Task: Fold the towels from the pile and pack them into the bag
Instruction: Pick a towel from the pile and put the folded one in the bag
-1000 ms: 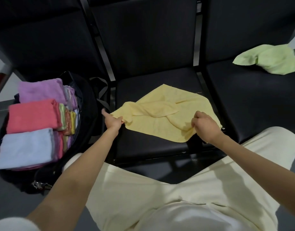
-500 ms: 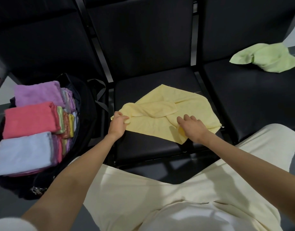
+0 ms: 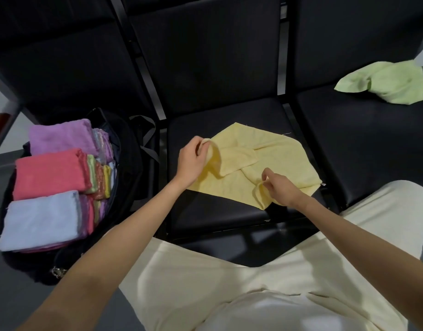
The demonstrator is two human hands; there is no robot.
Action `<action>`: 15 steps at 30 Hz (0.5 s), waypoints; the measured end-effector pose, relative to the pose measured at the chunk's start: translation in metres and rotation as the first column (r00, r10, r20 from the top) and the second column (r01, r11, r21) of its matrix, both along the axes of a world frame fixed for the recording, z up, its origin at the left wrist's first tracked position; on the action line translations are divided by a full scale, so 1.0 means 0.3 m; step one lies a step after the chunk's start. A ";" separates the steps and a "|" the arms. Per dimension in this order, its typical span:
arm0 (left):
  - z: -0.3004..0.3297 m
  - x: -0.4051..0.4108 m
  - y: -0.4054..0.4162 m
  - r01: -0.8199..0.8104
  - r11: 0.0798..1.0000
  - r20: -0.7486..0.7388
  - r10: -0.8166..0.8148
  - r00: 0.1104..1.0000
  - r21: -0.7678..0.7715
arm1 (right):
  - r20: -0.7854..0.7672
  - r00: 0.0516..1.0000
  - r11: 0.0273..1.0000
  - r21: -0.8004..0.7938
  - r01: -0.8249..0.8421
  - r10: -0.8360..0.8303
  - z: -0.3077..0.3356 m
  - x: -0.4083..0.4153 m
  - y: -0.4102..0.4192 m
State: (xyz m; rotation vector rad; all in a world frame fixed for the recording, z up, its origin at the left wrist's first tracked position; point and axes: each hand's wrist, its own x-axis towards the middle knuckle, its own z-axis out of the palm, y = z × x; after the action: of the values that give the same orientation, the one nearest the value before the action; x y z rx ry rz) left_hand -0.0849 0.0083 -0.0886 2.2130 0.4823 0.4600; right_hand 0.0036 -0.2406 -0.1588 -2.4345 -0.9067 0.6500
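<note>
Body, as seen from the head view:

- Forearms: both bare from elbow to wrist. No watch, band or ring is visible on the left hand [image 3: 191, 156] or the right hand [image 3: 278, 189].
- Left upper arm: a white sleeve edge shows at the bottom-left corner.
- Torso: white top [image 3: 272, 314], plain, smooth fabric, visible at the lower edge.
- Legs: pale cream trousers [image 3: 229, 278], loose fit, soft creases at the hips; no print, pocket or seam detail can be made out.

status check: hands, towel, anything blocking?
Left hand and right hand each pinch a corner of the yellow towel, crumpled on the middle seat. Bag open, nearly full. Green towel waiting. Nothing blocking.
</note>
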 end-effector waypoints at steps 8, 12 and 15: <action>-0.080 0.059 -0.080 -0.139 0.956 -0.220 0.082 0.972 -0.257 | -0.036 0.988 0.969 0.197 0.151 -0.147 -0.001 -0.012 -0.011; -0.063 0.074 -0.130 -0.122 0.917 -0.261 0.021 0.965 -0.380 | 0.019 0.994 0.942 0.322 0.093 -0.104 0.047 -0.013 -0.014; -0.032 0.082 -0.155 -0.078 0.902 -0.207 -0.013 0.978 -0.424 | 0.077 0.994 0.907 0.418 0.042 -0.082 0.105 -0.011 0.007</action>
State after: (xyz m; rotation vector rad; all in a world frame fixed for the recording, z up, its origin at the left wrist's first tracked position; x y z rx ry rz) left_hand -0.0603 -0.0381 -0.0983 1.8290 0.6633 0.1200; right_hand 0.0002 -0.2385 -0.1274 -2.1093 -0.8947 0.2822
